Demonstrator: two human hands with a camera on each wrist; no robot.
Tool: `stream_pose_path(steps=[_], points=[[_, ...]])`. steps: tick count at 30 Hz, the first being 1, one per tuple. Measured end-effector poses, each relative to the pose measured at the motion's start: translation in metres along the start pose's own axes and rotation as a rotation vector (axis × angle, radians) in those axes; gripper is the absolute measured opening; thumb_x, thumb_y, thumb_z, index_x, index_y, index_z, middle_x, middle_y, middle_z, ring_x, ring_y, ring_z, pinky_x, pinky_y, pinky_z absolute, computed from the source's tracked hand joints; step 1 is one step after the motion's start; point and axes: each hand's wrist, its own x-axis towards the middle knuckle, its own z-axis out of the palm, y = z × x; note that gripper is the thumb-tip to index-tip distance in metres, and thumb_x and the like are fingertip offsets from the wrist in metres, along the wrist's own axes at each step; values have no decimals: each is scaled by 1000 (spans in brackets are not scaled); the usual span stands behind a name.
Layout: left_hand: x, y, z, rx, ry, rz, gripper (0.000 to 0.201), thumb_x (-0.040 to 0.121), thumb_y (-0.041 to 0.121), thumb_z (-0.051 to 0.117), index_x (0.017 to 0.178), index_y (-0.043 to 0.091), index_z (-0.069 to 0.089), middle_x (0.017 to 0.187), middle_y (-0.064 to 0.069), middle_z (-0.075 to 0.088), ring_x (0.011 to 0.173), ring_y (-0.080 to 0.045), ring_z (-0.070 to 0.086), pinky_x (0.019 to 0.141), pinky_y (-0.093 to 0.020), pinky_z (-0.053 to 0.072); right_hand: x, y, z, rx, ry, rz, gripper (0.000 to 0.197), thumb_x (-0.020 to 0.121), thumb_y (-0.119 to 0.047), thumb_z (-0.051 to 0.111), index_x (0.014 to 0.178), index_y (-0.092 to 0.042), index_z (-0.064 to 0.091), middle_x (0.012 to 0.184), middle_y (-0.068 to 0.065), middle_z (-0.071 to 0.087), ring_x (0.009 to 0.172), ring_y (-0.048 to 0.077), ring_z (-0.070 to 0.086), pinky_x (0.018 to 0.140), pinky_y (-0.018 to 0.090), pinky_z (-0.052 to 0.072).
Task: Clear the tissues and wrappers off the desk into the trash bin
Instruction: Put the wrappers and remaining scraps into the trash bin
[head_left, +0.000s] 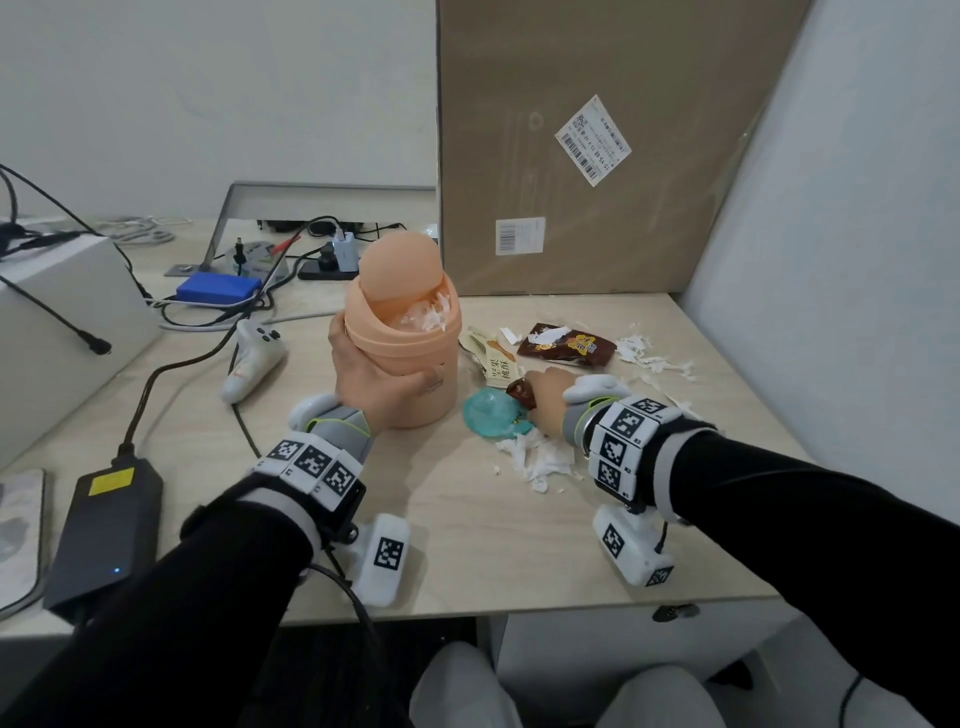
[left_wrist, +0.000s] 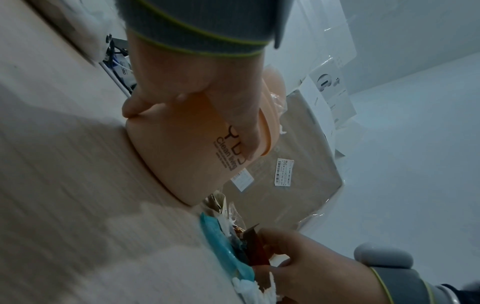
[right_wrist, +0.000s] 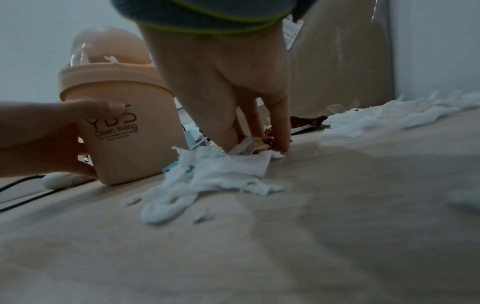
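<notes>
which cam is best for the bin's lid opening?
Head: it looks down into the trash bin, showing the tipped lid and tissue inside. Right wrist sees the lid side-on, no interior. Left wrist mostly shows the bin wall under the left hand.

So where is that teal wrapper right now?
In the head view the teal wrapper lies flat on the desk, right of the peach trash bin, just beside the right hand.

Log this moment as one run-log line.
left hand: grips trash bin | right hand: pinching small brown wrapper | torn tissues: on desk
</notes>
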Motion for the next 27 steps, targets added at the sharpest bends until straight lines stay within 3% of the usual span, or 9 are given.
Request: stream_pose_path(steps=[4, 7, 9, 12, 15, 19, 23, 27], points=[[-1, 0, 0, 8, -1, -1, 130, 39, 43, 83, 144, 28, 8, 140, -3, 39, 127, -21, 43, 108, -42, 38, -6, -5, -2, -161, -11, 11, 38, 94, -32, 47, 124, -8, 52, 122, 12, 57, 111, 30, 56, 86, 32, 42], [-1, 0, 0, 21, -7, 6, 128, 40, 43, 84, 143, 28, 9, 139, -2, 39, 127, -21, 43, 108, -42, 38, -10, -7, -3, -118, -65, 32, 71, 85, -63, 47, 133, -11, 43, 123, 12, 52, 109, 31, 53, 81, 34, 40], [-1, 0, 0, 22, -8, 8, 129, 40, 44, 85, 143, 29, 9, 140, -2, 39, 127, -21, 43, 108, -42, 38, -14, -6, -8, -123, -168, -15, 89, 78, -74, 46, 145, -20, 26, 137, 12, 42, 122, 32, 45, 91, 36, 38], [-1, 0, 0, 14, -11, 5, 130, 37, 48, 82, 143, 29, 8, 139, -2, 39, 126, -20, 43, 108, -41, 38, -12, 2, -18, -179, -321, -71, 105, 67, -79, 56, 149, -30, 11, 145, 9, 34, 127, 30, 43, 103, 37, 39], [-1, 0, 0, 6, -24, 10, 129, 37, 48, 83, 142, 32, 8, 139, -1, 39, 126, -21, 44, 108, -42, 39, -10, 10, -21, -192, -407, -87, 117, 61, -67, 72, 148, -37, 1, 148, 8, 30, 123, 30, 50, 102, 41, 43], [0, -2, 0, -14, -30, 9, 128, 38, 47, 84, 140, 35, 8, 138, -2, 41, 126, -21, 44, 107, -44, 40, -13, 10, -15, -178, -259, -187, 93, 76, -41, 73, 148, -32, 14, 137, 11, 40, 120, 30, 48, 92, 31, 42], [-1, -2, 0, -26, -44, 18, 129, 38, 47, 83, 141, 34, 7, 138, -1, 40, 126, -20, 44, 108, -43, 39, -14, 2, -4, -220, -122, -230, 64, 89, -37, 58, 144, -33, 27, 130, 9, 47, 114, 31, 51, 81, 31, 35], [-1, -1, 0, -42, -44, 31, 131, 37, 47, 84, 142, 30, 9, 137, -1, 41, 126, -19, 44, 108, -42, 39, -12, -11, -1, -358, -72, -258, 44, 96, -27, 45, 139, -19, 37, 126, 15, 50, 109, 34, 54, 75, 31, 33]])
